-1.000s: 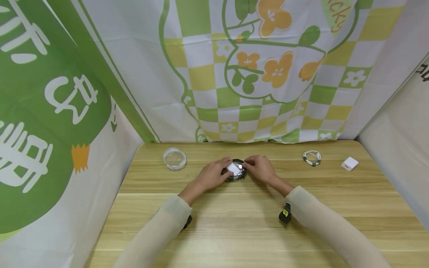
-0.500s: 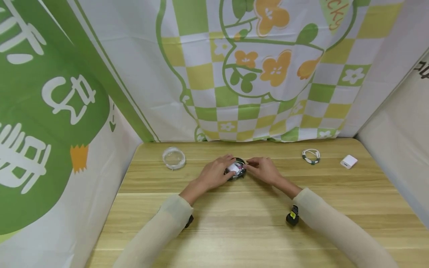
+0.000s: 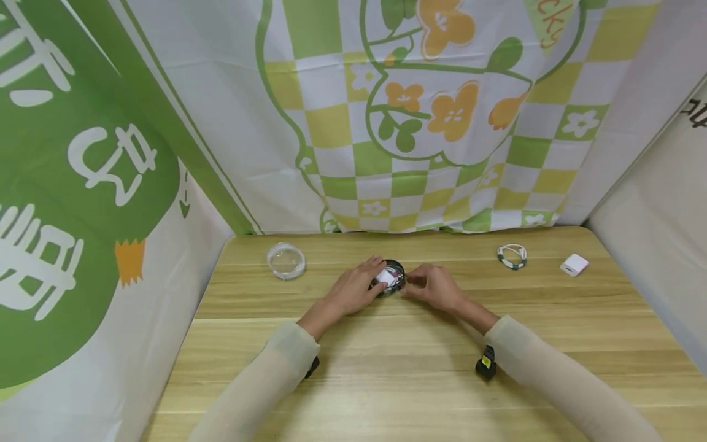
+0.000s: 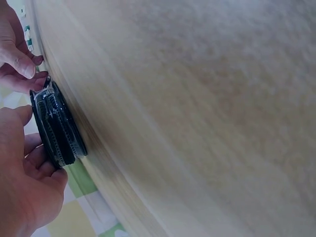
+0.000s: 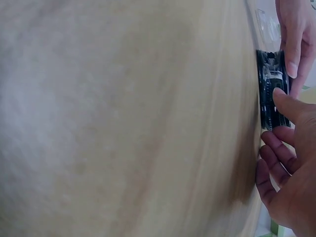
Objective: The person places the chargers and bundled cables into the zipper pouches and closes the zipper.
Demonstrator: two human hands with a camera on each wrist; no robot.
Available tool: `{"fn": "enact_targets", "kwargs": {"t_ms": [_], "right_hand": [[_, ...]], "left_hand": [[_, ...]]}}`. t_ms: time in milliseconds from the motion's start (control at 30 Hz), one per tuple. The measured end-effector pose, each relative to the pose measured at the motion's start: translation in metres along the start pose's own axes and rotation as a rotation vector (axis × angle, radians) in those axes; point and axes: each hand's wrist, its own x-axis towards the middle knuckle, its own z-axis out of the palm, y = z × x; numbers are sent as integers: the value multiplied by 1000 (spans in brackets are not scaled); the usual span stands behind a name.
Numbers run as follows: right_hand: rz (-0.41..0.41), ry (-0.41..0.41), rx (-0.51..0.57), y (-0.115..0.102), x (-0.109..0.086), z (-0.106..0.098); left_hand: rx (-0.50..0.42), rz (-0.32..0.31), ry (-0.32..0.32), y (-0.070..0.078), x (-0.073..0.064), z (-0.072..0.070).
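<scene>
Between my hands on the table sits a small round zippered case (image 3: 393,274), black at the rim. A white item and loops of cable show through its top. My left hand (image 3: 353,288) grips its left side, thumb toward the near edge. At the right edge, my right hand (image 3: 437,288) brings thumb and index finger together on the rim. Zipper teeth run around the case's side (image 4: 58,126) in the left wrist view. In the right wrist view the right thumb (image 5: 286,101) lies against that side; whether it holds the zipper pull is hard to tell.
Left of the hands lies a clear round plastic thing (image 3: 302,265). Toward the right are a coiled white cable (image 3: 513,266) with dark green parts and a white charger block (image 3: 575,264). A patterned cloth (image 3: 431,184) hangs along the back edge of the wooden table (image 3: 397,374).
My right fingertips have shifted from the case's upper right edge, drawn slightly off it, then come back to the rim lower down. The left hand keeps its grip.
</scene>
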Motion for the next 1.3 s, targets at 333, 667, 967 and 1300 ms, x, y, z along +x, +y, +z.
{"fn": "enact_targets", "kwargs": {"t_ms": [333,667,967,1300], "right_hand": [[-47,83,-20,-2,-5,10],[-7,139,-50,-6,-4,21],[10,200,-59,-8,-3,28],[12,216,-57,-12,-3,29]], "left_hand": [[-31,-7,1,-1,0,2],[-43,-8,2,-1,0,3],[-50,-19,-7,-1,-1,4],[-61,-35,-15,0,0,3]]}}
